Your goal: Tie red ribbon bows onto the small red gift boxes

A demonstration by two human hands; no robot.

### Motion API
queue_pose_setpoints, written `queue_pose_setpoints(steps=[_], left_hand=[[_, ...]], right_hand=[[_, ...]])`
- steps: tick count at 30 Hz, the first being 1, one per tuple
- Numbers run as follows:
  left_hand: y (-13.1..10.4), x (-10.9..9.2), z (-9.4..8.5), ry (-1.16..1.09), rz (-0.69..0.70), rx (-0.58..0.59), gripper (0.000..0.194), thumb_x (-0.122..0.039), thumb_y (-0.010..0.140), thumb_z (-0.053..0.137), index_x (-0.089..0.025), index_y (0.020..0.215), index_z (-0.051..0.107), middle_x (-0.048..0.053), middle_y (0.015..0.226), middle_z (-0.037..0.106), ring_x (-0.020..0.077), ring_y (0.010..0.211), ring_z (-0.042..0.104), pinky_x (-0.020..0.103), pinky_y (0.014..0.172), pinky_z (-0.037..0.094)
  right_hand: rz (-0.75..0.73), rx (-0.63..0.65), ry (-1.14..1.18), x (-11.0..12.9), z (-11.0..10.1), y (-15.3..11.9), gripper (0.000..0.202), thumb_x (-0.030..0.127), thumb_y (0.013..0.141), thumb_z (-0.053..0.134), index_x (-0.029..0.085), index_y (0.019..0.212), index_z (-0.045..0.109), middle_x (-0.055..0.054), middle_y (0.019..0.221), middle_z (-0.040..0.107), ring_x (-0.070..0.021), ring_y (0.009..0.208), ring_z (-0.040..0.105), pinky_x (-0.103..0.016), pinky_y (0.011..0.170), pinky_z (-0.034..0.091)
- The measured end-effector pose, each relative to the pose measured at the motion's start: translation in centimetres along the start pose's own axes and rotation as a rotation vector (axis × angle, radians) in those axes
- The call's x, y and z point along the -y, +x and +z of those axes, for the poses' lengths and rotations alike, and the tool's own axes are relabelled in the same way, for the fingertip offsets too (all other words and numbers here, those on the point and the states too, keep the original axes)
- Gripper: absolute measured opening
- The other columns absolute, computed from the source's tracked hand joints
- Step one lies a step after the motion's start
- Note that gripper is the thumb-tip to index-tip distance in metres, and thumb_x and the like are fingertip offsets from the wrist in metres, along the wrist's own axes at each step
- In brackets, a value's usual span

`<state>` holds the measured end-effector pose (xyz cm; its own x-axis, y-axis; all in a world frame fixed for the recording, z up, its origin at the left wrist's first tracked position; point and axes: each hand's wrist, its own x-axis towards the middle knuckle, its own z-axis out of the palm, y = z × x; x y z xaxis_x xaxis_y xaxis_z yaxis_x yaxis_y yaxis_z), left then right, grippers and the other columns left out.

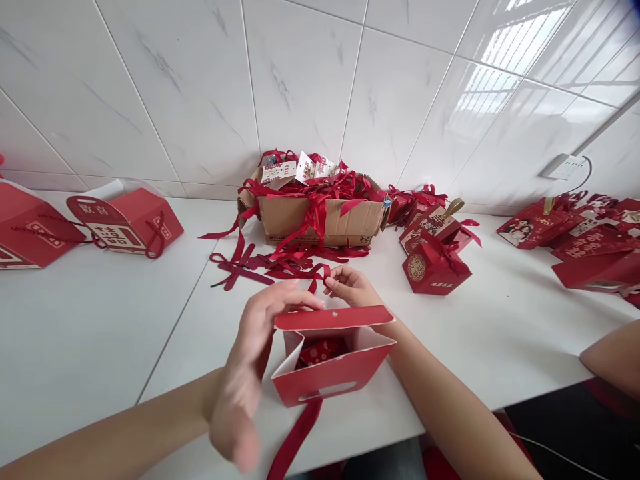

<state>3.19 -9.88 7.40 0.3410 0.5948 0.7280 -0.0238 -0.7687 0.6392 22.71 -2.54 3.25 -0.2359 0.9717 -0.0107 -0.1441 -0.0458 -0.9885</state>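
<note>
A red paper gift box [333,380] stands on the white table in front of me. Its top gapes, and small red wrapped pieces [320,352] lie inside. My left hand [247,367] is at the box's left side, thumb and fingers spread apart, partly blurred. Beyond the box, my right hand [350,285] pinches a red ribbon [320,272] between thumb and fingers. From under the box's near side another length of red ribbon [295,440] runs down toward the table's front edge. Whether the two lengths are one ribbon is hidden by the box.
A cardboard carton [320,217] heaped with red ribbons and tags stands against the tiled wall. Loose ribbons and dark red strips [245,270] lie before it. Finished-looking red boxes [435,267] sit to the right, larger ones [133,217] to the left. Another person's arm [613,360] shows at right.
</note>
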Motion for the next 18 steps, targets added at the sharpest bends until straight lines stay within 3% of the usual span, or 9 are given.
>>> queue_pose_setpoints(steps=[3,6,10,18], left_hand=[[-0.1,0.3,0.2,-0.019,0.034,0.019,0.065,-0.035,0.089,0.057,-0.027,0.145,0.025,0.012,0.108,0.062,0.0223,0.092,0.066,0.036,0.072,0.059],[0.1,0.8,0.0,0.07,0.09,-0.015,0.05,-0.008,0.086,0.053,-0.026,0.132,0.044,0.007,0.1,0.065,0.0168,0.087,0.066,0.029,0.07,0.058],[0.5,0.9,-0.4,0.161,0.169,0.048,0.027,-0.003,0.086,0.051,-0.022,0.103,0.06,0.007,0.097,0.067,0.0137,0.08,0.065,0.021,0.06,0.054],[0.8,0.6,-0.4,0.264,0.212,-0.006,0.029,0.0,0.082,0.054,-0.021,0.1,0.061,0.008,0.095,0.068,0.0128,0.077,0.066,0.019,0.059,0.054]], right_hand=[[-0.009,-0.019,0.001,-0.2,-0.1,0.2,0.04,0.05,0.066,0.078,0.019,0.079,0.057,0.003,0.072,0.058,-0.0111,0.068,0.058,-0.028,0.07,0.043],[-0.015,-0.04,0.022,-0.5,-0.4,0.4,0.042,0.051,0.063,0.079,0.019,0.077,0.056,0.003,0.072,0.058,-0.0117,0.068,0.059,-0.027,0.067,0.042],[-0.016,-0.075,0.075,-0.4,-0.7,0.5,0.038,0.047,0.065,0.08,0.019,0.077,0.056,0.003,0.07,0.058,-0.0111,0.067,0.058,-0.026,0.068,0.042],[-0.186,-0.095,0.218,2.8,-1.5,-1.2,0.029,0.045,0.069,0.076,0.024,0.078,0.057,0.002,0.072,0.055,-0.0123,0.065,0.053,-0.03,0.069,0.045]])
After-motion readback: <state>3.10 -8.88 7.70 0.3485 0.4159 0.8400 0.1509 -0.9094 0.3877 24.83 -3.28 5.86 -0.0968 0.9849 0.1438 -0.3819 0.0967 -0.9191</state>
